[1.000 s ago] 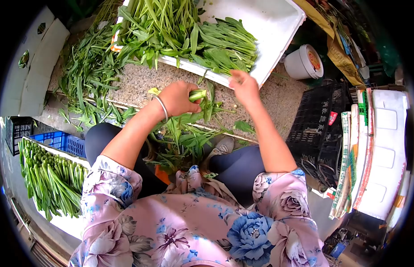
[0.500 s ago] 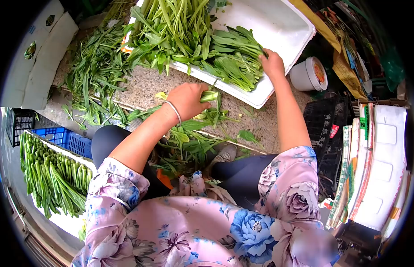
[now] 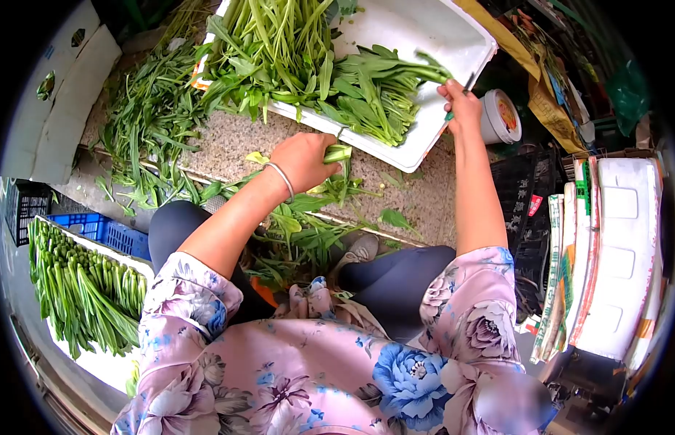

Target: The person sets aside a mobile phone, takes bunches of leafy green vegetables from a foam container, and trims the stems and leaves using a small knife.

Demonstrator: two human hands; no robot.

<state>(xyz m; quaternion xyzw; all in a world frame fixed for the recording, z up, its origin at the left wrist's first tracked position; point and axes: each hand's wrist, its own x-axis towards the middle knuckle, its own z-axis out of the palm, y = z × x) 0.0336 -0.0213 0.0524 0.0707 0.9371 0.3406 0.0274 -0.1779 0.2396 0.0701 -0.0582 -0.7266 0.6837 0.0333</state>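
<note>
My left hand (image 3: pixel 302 161), a bangle on its wrist, is closed around a short bunch of leafy green stems (image 3: pixel 338 154) in front of the white foam box (image 3: pixel 395 157). At the box's right side, my right hand (image 3: pixel 462 105) pinches the stem end of a leafy green stalk (image 3: pixel 430 71). A thin dark blade, like that of a small knife (image 3: pixel 468 82), sticks up from this hand, with a bit of green at the palm. Below the stalk lies a neat pile of trimmed greens (image 3: pixel 381 109). Long loose greens (image 3: pixel 279 51) heap up in the box's left part.
Loose leaves (image 3: pixel 149 116) cover the stone slab on the left. A foam box of bundled greens (image 3: pixel 91 283) stands at lower left beside a blue crate (image 3: pixel 109 230). On the right are a white tub (image 3: pixel 500 117), black crates (image 3: pixel 526 203) and stacked foam boxes (image 3: pixel 619 254).
My right hand has moved right and slightly up from the trimmed pile, drawing a stalk's stem end with it. The blade now shows. My left hand keeps its grip; the view shifts slightly.
</note>
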